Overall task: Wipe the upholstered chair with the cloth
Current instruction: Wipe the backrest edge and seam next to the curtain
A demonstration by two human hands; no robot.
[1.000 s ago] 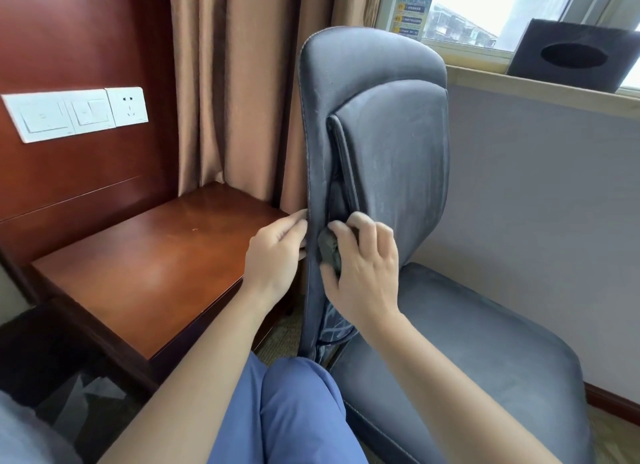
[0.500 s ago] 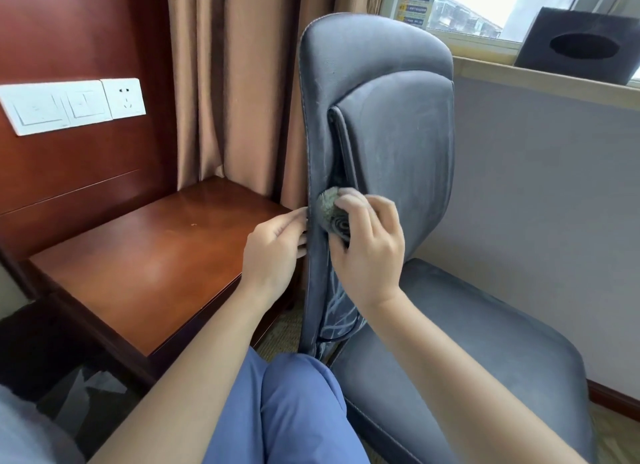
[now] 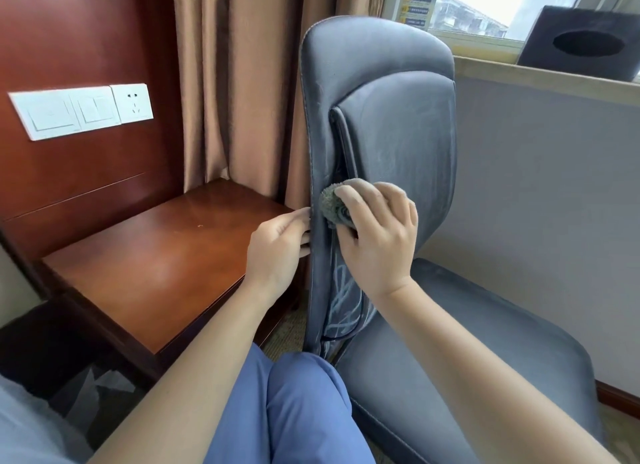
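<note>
Beige curtains (image 3: pixel 242 82) and a windowsill are seen behind a grey upholstered chair (image 3: pixel 391 124) being wiped.

A bunched grey cloth (image 3: pixel 333 205) is gripped in the curled fingers of the right hand (image 3: pixel 379 240) and pressed against the backrest beside the cushion seam. The backrest's edge is pinched by the left hand (image 3: pixel 277 247). A wooden bench (image 3: pixel 156 266) is seen just left; a black tissue box (image 3: pixel 585 46) is set on the sill.
</note>
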